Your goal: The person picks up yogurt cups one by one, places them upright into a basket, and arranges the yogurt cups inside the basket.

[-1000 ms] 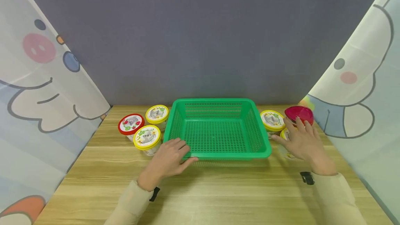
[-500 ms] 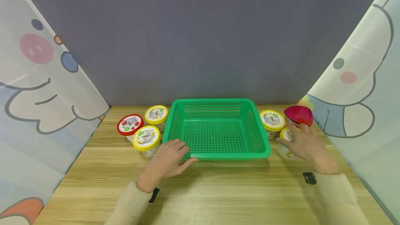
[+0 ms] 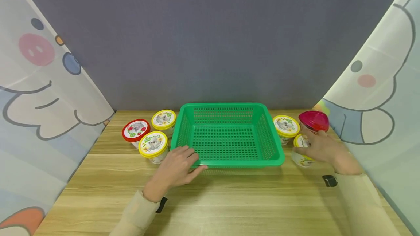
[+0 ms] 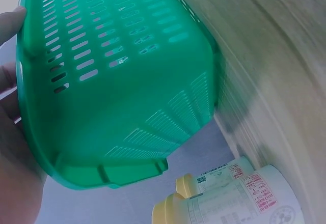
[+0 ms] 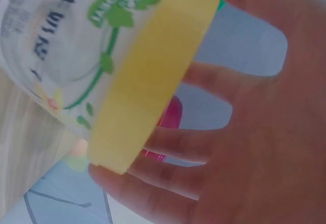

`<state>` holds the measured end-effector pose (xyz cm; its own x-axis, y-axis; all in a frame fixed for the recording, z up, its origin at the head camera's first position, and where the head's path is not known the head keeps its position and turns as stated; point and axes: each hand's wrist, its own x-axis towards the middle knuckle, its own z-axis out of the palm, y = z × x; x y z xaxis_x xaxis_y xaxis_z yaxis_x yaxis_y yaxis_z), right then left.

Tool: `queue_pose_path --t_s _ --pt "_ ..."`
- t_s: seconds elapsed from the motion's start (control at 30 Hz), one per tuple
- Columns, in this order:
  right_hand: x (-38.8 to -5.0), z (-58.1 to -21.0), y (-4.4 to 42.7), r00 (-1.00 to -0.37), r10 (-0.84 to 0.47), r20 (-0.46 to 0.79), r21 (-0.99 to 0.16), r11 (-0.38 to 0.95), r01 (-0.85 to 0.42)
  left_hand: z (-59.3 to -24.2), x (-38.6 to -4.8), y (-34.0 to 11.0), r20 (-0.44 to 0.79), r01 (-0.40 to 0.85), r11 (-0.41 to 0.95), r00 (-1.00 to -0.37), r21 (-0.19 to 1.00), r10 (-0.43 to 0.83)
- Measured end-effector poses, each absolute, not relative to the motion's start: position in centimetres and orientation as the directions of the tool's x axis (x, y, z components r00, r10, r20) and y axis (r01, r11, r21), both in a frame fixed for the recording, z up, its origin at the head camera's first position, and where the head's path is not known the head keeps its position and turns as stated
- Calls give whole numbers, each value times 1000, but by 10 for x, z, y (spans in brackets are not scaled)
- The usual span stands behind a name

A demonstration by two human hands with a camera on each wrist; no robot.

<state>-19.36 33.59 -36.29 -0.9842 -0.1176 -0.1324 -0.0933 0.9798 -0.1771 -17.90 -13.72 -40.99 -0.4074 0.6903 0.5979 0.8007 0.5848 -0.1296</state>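
Note:
My left hand (image 3: 177, 166) holds the near left corner of the green plastic basket (image 3: 229, 163), fingers over the rim and thumb along its outer side. At the right, my right hand (image 3: 323, 150) grips a yellow-lidded tub (image 3: 300, 159) from above. In the right wrist view its fingers and thumb reach around the yellow lid (image 5: 153, 76), and the clear printed wall shows below the lid. The tub stands upright on the wooden table. Close beside it are another yellow-lidded tub (image 3: 286, 126) and a tub with a dark pink lid (image 3: 314, 120).
Left of the basket stand a red-lidded tub (image 3: 136, 130) and two yellow-lidded tubs, one nearer (image 3: 153, 145) and one farther back (image 3: 164, 120). A grey wall panel (image 3: 210, 46) rises behind. Printed cartoon cloth hangs on both sides of the wooden table (image 3: 229, 203).
My right hand has come down onto the near right yellow-lidded tub, its spread fingers closing around the lid. The left hand stays on the basket rim.

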Motion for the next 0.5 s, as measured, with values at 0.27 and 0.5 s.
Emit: queue_pose_path --t_s 0.27,0.5 --pt "-203 -356 336 -973 -105 -204 -178 982 -69 -408 -179 -137 596 799 586 -408 -133 691" --pt "-204 -356 334 -979 -92 -183 -144 987 -66 -409 -179 -137 602 798 589 -410 -126 685"
